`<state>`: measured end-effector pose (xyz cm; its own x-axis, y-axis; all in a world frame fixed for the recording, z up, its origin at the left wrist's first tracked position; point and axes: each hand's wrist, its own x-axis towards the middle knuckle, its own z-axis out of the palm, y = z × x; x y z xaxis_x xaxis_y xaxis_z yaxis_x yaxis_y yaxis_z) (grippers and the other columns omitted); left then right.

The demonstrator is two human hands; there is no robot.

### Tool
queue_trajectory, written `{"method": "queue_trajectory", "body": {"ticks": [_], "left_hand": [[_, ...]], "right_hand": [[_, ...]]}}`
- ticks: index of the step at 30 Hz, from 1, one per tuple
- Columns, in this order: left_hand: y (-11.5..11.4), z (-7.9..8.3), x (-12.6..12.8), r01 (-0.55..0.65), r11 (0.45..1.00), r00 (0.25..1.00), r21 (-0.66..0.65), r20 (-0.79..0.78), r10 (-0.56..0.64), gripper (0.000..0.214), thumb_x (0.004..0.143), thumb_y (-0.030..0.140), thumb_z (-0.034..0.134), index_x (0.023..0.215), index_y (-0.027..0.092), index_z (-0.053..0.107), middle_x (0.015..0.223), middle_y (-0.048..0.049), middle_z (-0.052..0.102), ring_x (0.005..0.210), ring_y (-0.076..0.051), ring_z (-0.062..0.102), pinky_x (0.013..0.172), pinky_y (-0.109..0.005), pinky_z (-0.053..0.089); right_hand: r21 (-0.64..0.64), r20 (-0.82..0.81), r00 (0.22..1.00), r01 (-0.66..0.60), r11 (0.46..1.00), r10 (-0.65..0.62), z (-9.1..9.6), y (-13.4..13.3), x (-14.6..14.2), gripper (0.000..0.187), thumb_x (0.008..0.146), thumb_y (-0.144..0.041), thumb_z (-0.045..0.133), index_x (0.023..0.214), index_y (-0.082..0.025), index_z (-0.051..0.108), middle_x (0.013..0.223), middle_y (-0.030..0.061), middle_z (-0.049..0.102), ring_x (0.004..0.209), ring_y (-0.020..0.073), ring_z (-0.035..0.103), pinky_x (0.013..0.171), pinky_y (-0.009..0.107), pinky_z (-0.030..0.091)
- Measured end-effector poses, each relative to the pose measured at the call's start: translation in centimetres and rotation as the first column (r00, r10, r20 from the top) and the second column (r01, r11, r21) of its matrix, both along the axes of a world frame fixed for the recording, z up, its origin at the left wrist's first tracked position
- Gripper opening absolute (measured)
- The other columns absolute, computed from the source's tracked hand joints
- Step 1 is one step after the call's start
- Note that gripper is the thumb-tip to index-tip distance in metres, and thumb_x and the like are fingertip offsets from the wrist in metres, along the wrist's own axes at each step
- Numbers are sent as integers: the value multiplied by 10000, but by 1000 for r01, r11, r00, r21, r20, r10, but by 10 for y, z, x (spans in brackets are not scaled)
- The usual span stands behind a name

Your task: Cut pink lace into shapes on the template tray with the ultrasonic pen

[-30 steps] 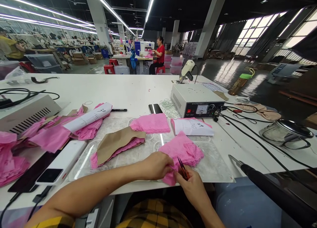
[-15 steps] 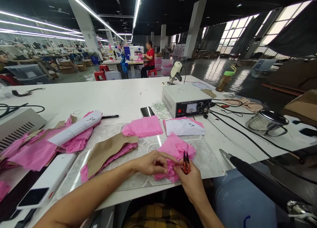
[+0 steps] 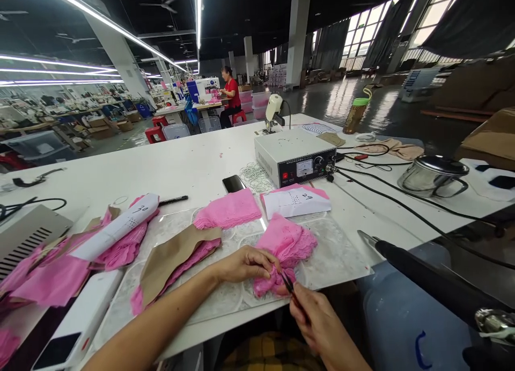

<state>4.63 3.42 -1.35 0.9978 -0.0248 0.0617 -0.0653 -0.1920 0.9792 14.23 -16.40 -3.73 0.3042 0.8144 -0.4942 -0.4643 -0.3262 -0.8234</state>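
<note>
A crumpled pink lace fabric piece (image 3: 287, 239) lies on the clear mat (image 3: 336, 247) at the table's front edge. Pinching a fold of it, my left hand (image 3: 249, 264) has its fingers closed on the cloth. My right hand (image 3: 316, 317) grips small thread snips (image 3: 295, 296), whose dark blades point up and left into the fold beside my left fingertips. Whether a thread lies between the blades is too small to tell. Left of my hands rests a pink piece topped with a tan panel (image 3: 173, 255). A folded pink stack (image 3: 229, 207) sits further back.
Behind the cloth are a paper-wrapped bundle (image 3: 298, 200), a phone (image 3: 233, 183) and a grey control box (image 3: 295, 153) with cables. A black-handled tool (image 3: 422, 277) juts in at right, near a glass mug (image 3: 434, 175). A white device (image 3: 80, 317) lies left. A person in red (image 3: 230, 94) sits beyond.
My right hand has turned the snips from upright to pointing left, bringing the blades into the pink cloth. My left hand keeps its pinch. The view has shifted slightly.
</note>
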Motion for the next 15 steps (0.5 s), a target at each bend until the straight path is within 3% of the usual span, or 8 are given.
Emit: {"method": "queue_trajectory", "body": {"ticks": [5,15], "left_hand": [[-1,-1,0,2,999,1000,-37,4,-2,326,859,432,669,804,115,723,1002,-133,693,915,-182,649,865,-297,490],[-1,-2,1,10,999,999,-44,39,-8,253,869,363,671,823,123,734,990,-127,701,918,-177,649,866,-293,490]], "right_hand": [[14,-31,999,-27,1000,27,-3,2,-8,688,658,-815,564,876,-164,597,544,-87,337,399,13,153,393,205,51],[14,54,998,-46,999,45,-13,2,-4,701,686,-817,536,872,-145,607,543,-81,345,399,13,145,394,223,34]]}}
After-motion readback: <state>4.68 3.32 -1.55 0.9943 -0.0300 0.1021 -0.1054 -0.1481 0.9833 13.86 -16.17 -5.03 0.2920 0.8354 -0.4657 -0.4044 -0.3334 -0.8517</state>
